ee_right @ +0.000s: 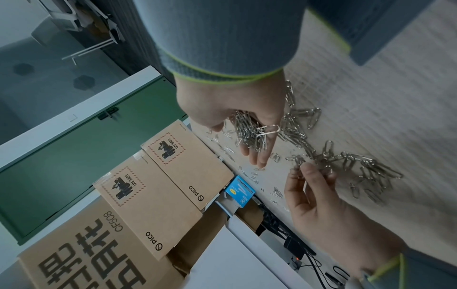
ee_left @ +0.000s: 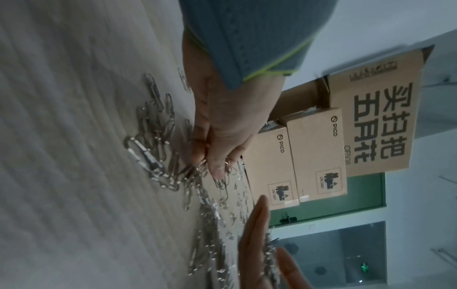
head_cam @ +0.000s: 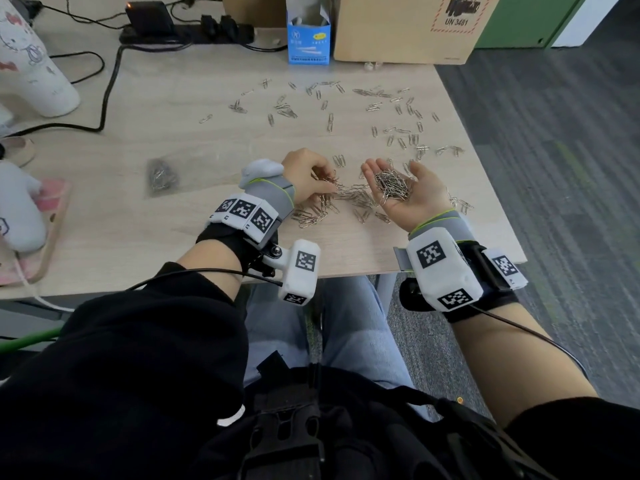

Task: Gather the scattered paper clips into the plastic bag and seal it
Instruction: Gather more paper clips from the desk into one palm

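Nearest us, our right hand (head_cam: 405, 192) lies palm up over the table's (head_cam: 194, 140) near edge, close to the near right corner, fingers relaxed and slightly cupped, carrying a heap of paper clips (head_cam: 393, 186) too tangled to count. Just beside it on the left, our left hand (head_cam: 306, 174) is palm down with fingers curled, pinching a few clips (head_cam: 329, 180) from a loose pile (head_cam: 332, 204) on the table between the two wrists. In the right wrist view the pinched clips hang from the fingertips (ee_right: 305, 168) above that pile.

Left of the left hand, well apart from it, one plastic bag (head_cam: 163, 175) lies flat on the table with a small dark cluster of clips already inside; we cannot tell whether its mouth is open or closed.

Farther back, scattered clips (head_cam: 346, 105) spread across the right half of the table toward the right edge, several dozen at least, singly and in small clumps.

At the far edge stand one open blue box (head_cam: 308, 38) and, just to its right, cardboard boxes (head_cam: 412, 27); the wrist views show three. Toward the far left corner lie a black power strip (head_cam: 187, 31) with cables and one white bottle (head_cam: 33, 60).
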Demonstrator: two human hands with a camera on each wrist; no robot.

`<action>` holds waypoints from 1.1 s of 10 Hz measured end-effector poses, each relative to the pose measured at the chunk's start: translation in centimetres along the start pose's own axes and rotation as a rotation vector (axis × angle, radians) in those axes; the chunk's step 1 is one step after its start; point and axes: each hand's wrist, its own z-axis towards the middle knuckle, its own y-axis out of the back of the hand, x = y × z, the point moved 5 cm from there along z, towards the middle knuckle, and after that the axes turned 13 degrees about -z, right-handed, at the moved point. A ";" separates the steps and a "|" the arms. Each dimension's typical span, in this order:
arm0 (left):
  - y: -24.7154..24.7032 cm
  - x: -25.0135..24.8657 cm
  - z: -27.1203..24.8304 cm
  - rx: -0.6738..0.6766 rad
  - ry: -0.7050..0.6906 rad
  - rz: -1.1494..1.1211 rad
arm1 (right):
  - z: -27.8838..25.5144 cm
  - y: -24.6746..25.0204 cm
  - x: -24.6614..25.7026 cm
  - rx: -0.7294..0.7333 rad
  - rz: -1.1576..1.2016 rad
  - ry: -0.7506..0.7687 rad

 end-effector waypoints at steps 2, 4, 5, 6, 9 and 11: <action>0.3 -3.1 0.6 0.135 -0.124 -0.137 | 0.9 -0.7 -0.5 -0.012 -0.056 -0.033; -1.8 -6.0 1.3 0.215 -0.190 0.006 | 1.9 -2.1 -1.4 0.050 -0.162 -0.065; -2.3 -6.7 1.6 0.196 -0.223 0.130 | 2.6 -2.1 -1.3 0.034 -0.169 -0.043; -2.4 -6.8 1.7 0.175 -0.222 0.167 | 3.5 -1.6 -1.3 0.002 -0.176 -0.028; 1.0 -5.5 1.3 0.089 -0.176 0.009 | 4.3 -3.4 -2.5 0.082 -0.162 -0.079; 6.4 -2.6 0.4 -0.268 -0.103 0.109 | 4.2 -4.8 -3.4 0.071 -0.116 -0.088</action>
